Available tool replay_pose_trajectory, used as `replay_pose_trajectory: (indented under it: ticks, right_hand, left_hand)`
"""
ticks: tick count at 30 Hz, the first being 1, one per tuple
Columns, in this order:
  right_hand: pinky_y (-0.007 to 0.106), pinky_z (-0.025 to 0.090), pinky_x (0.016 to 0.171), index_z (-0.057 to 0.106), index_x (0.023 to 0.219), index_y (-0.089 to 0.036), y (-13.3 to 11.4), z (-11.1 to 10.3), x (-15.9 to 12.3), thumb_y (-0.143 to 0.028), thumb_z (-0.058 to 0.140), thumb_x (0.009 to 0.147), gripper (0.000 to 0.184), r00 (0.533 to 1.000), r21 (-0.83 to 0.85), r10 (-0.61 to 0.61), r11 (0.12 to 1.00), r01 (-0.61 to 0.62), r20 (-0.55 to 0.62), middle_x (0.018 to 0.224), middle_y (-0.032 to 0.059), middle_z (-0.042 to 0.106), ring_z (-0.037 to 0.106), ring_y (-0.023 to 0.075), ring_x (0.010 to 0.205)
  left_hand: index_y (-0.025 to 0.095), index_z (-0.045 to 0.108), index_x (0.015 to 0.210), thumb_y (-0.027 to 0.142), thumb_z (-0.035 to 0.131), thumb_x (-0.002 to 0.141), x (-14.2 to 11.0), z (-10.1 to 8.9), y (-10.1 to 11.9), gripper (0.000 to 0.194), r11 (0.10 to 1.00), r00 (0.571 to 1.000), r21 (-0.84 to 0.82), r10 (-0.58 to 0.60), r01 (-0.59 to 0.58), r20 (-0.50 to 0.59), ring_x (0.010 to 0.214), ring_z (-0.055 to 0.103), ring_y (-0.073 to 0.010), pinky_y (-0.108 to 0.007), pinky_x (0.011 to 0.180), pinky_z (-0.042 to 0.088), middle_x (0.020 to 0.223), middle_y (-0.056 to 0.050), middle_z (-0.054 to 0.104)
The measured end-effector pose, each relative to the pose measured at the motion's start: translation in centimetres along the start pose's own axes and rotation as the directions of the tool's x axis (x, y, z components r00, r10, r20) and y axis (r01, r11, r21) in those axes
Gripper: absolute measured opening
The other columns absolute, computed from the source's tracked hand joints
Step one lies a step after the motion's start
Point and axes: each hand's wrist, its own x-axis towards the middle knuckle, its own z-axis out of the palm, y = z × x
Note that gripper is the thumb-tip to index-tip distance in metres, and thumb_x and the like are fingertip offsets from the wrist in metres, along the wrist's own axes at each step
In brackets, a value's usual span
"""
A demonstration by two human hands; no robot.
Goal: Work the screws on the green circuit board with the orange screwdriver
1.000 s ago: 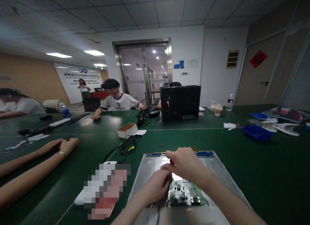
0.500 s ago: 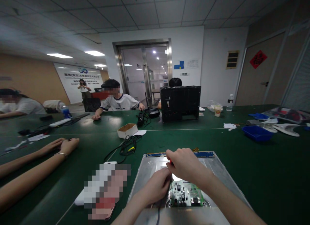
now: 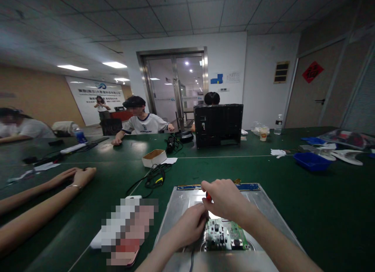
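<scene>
A metal panel, the back of a flat screen by its look, lies on the green table before me. Mounted on it is a green circuit board, and a narrow blue strip board runs along its far edge. My right hand is closed around a red-handled screwdriver above the board's far left corner; most of the tool is hidden by the fingers. Just below, my left hand has its fingers pinched together at that corner. What they hold, if anything, is hidden.
Left of the panel are a blurred pink and white object, a coiled black cable and a small open box. A co-worker's hands rest further left. Beyond stands a black case; a blue tray is at right.
My right hand has shifted very slightly, and more of the red handle shows between its fingers. The left hand stays in the same place.
</scene>
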Motion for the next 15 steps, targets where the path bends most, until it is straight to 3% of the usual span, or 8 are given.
replay_pose_trajectory:
  ticks: [4, 7, 15]
  right_hand:
    - [0.029, 0.041, 0.060, 0.062, 0.090, -0.022, 0.16, -0.06, 0.03, -0.049, 0.057, 0.086, 0.028, 1.000, 0.005, 0.021, 1.000, -0.021, 0.008, 0.080, 0.0056, 0.072, 0.067, 0.0250, 0.076]
    - [0.029, 0.042, 0.063, 0.065, 0.087, -0.022, 0.18, -0.23, 0.03, -0.054, 0.053, 0.088, 0.034, 1.000, 0.023, 0.017, 1.000, -0.017, 0.025, 0.080, 0.0056, 0.072, 0.067, 0.0239, 0.077]
    - [0.029, 0.040, 0.059, 0.066, 0.088, -0.023, -0.02, 0.12, 0.10, -0.032, 0.053, 0.087, 0.016, 1.000, -0.025, 0.011, 1.000, -0.011, 0.006, 0.080, 0.0058, 0.072, 0.068, 0.0244, 0.075]
  left_hand:
    - [0.017, 0.055, 0.084, 0.009, 0.041, 0.081, -0.02, -0.09, 0.28, 0.017, 0.999, 1.000, 0.037, -0.029, 0.028, 0.010, 0.078, 0.054, -0.0189, -0.028, 0.070, 0.041, 0.089, -0.006, 0.062]
    - [0.018, 0.055, 0.083, 0.009, 0.041, 0.082, -0.08, -0.12, 0.42, 0.016, 0.998, 0.999, 0.048, -0.036, 0.036, 0.006, 0.078, 0.053, -0.0190, -0.028, 0.068, 0.040, 0.089, -0.006, 0.062]
    - [0.017, 0.055, 0.092, 0.008, 0.042, 0.080, -0.09, -0.08, 0.18, 0.020, 1.000, 1.000, 0.020, -0.009, 0.009, 0.000, 0.083, 0.055, -0.0206, -0.030, 0.075, 0.041, 0.095, -0.007, 0.064]
